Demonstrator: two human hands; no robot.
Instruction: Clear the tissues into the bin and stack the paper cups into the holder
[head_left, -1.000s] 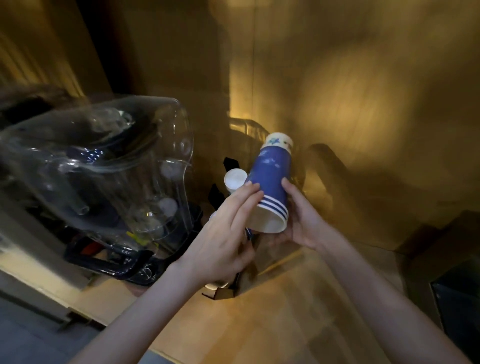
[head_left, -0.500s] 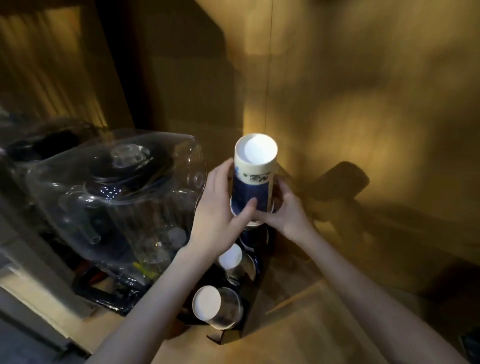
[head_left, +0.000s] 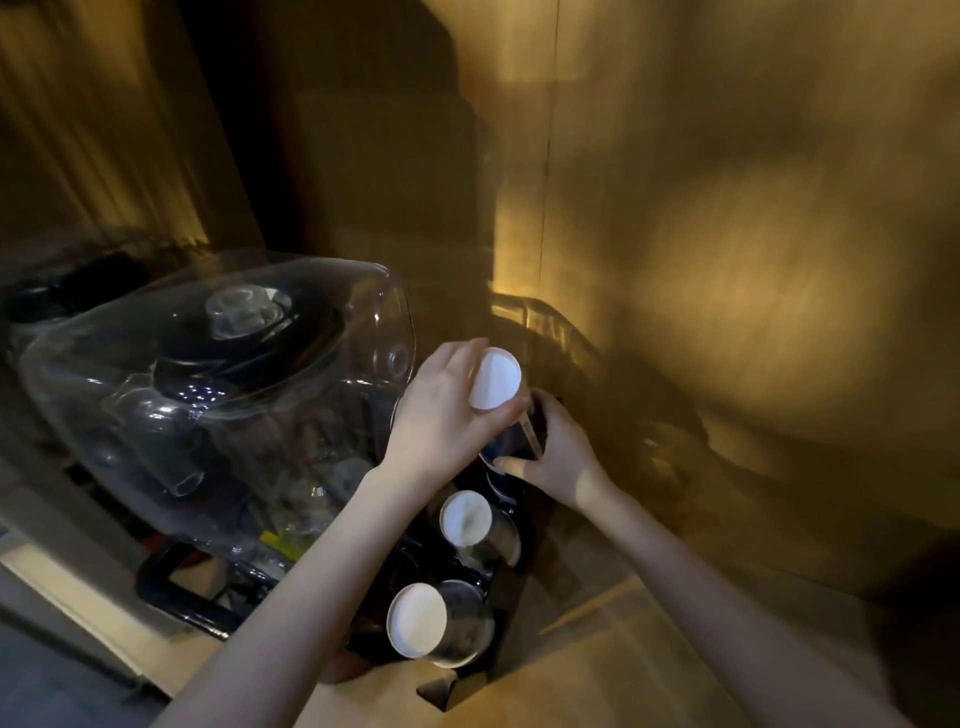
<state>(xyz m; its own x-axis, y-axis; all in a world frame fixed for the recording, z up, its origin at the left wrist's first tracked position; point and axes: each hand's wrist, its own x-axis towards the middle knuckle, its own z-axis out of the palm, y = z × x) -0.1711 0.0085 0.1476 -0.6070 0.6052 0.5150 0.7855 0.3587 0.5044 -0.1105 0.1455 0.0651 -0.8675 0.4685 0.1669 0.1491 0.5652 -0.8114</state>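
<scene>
An upside-down blue paper cup (head_left: 496, 378) with a white base stands at the far end of a dark cup holder (head_left: 506, 587). My left hand (head_left: 441, 415) wraps its upper part from the left, thumb across the front. My right hand (head_left: 558, 457) grips the lower blue part from the right. Two more stacks sit in the holder nearer to me, each showing a white base: one in the middle (head_left: 466, 518) and one at the front (head_left: 417, 618). The holder's slots are mostly hidden in shadow. No tissues are visible.
A large clear plastic water dispenser jug (head_left: 218, 395) on a black base (head_left: 171, 587) stands close on the left, almost touching my left hand. A wooden wall rises behind and to the right. The holder stands on a wooden counter (head_left: 597, 665), whose front edge runs along the lower left.
Both hands have brought the blue cup down and further back onto the far stack in the holder. A second ago it was held tilted above the holder.
</scene>
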